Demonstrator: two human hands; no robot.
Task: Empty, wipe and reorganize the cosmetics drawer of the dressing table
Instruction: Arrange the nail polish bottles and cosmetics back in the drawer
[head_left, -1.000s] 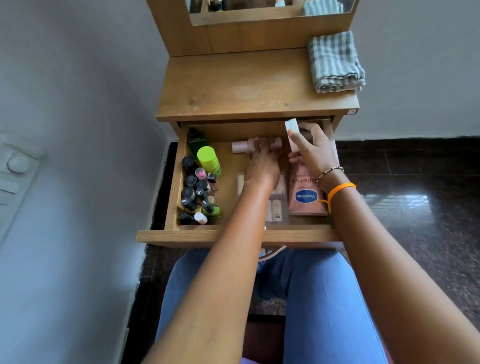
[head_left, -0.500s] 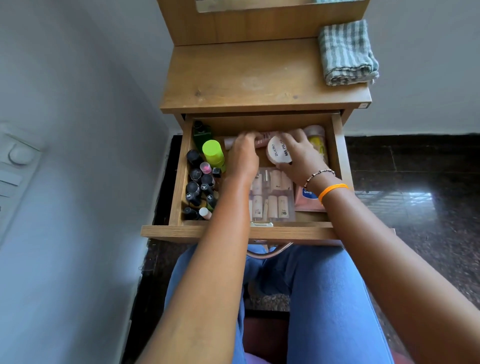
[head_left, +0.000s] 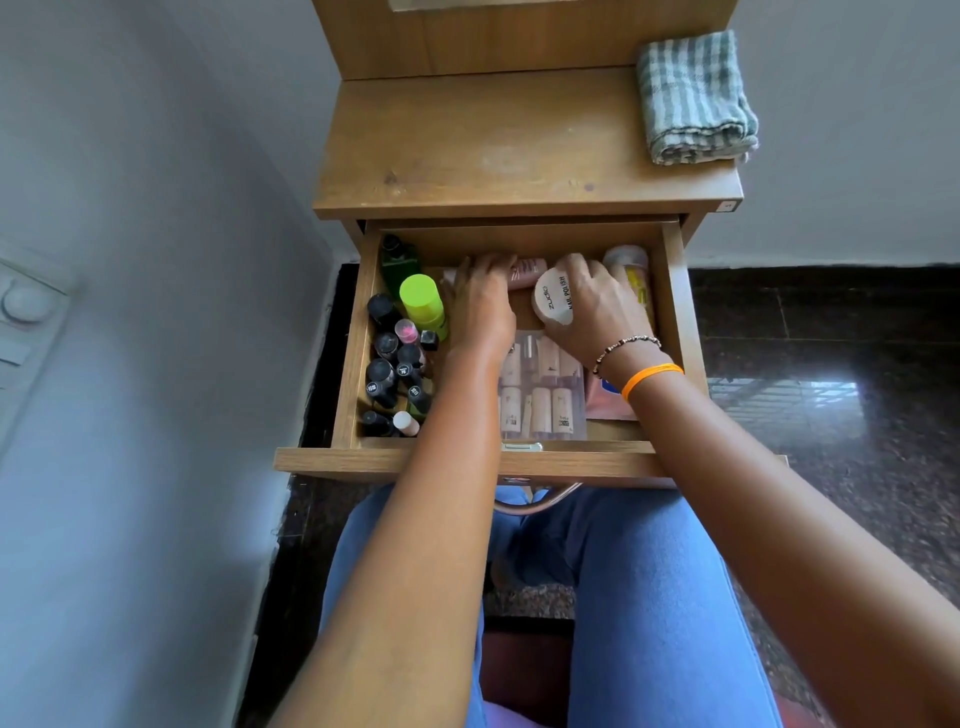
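The wooden drawer (head_left: 467, 460) of the dressing table is pulled out over my lap. My right hand (head_left: 597, 306) grips a round white nail polish remover tub (head_left: 551, 305) at the drawer's back. My left hand (head_left: 480, 301) reaches to the back and rests its fingers on a pink tube (head_left: 525, 271) lying there. Several dark nail polish bottles (head_left: 389, 364) crowd the left side beside a lime green capped bottle (head_left: 422, 304) and a dark green bottle (head_left: 397, 262). A clear pouch of beige bottles (head_left: 540, 395) lies in the middle. A pink Vaseline tube (head_left: 605, 402) is mostly hidden under my right wrist.
A folded green striped cloth (head_left: 693, 101) sits on the right of the wooden tabletop (head_left: 493, 145). A yellow and white bottle (head_left: 631, 270) stands in the drawer's back right corner. A grey wall is on the left, dark polished floor on the right.
My right hand brought the white tub down from the drawer's upper back edge to inside the drawer. My left hand moved from the pink tube's middle to its left end. The view tilted down.
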